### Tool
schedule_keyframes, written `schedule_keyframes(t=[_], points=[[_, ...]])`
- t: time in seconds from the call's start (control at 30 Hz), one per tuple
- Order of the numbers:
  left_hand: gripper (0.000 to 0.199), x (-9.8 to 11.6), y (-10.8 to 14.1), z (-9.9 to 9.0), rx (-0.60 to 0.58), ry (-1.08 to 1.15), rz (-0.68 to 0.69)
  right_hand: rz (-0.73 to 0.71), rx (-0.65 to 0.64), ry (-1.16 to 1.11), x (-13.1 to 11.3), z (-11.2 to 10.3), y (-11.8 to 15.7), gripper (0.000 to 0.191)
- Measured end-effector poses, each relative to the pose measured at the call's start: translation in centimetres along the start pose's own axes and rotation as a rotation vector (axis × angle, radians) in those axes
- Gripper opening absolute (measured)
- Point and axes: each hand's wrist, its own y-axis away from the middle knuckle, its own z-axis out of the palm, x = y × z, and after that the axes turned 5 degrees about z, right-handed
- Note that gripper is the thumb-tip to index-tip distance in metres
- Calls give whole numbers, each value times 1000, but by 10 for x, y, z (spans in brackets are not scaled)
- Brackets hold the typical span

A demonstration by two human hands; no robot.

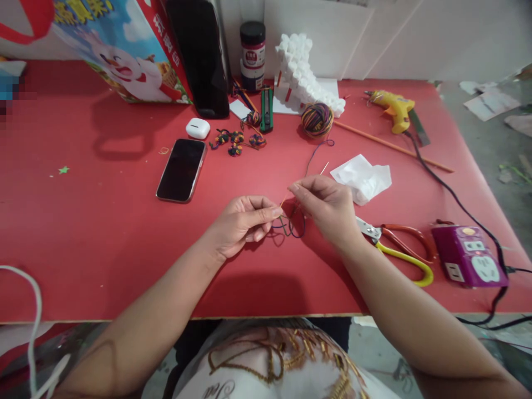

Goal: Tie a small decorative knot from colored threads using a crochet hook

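Observation:
Near the middle of the red table, my left hand pinches a thin multicoloured yarn between thumb and fingers. My right hand, just to its right, pinches the same yarn a little higher up. Small loops of the yarn hang between and below the two hands. A thin hook-like rod sticks out behind my right hand; how it is held is hidden. From the hands the yarn runs back to a multicoloured yarn ball. Several small knotted yarn pieces lie behind my left hand.
A phone and white earbud case lie left. Crumpled white paper, pliers and a purple power socket are right. Behind are a green cutter, a jar, a yellow glue gun and an orange stick.

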Motion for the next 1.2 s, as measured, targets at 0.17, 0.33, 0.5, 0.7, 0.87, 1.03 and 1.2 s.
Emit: schedule_keyframes(t=[0.17,0.33,0.5,0.7,0.87,1.03,1.2], points=[[35,1,0,1,15,31,7,27,-11,-11,0,0,-1,12],[34,-1,-4,-2,140,72,98,30,-43,-66,-8,3,7,22],[31,-3,-5,-5,179,45,148,253,-322,-144,-12,7,12,51],[27,-5,-5,-7,159,18,137,348,-345,-305,-6,8,8,47],[24,-8,-6,-7,127,10,153,392,-310,-356,-6,6,7,45],[20,-7,-4,-4,155,-8,182,435,-333,-410,-7,4,7,41],[22,-3,-2,-1,209,-59,167,470,-348,-538,-6,1,2,36]])
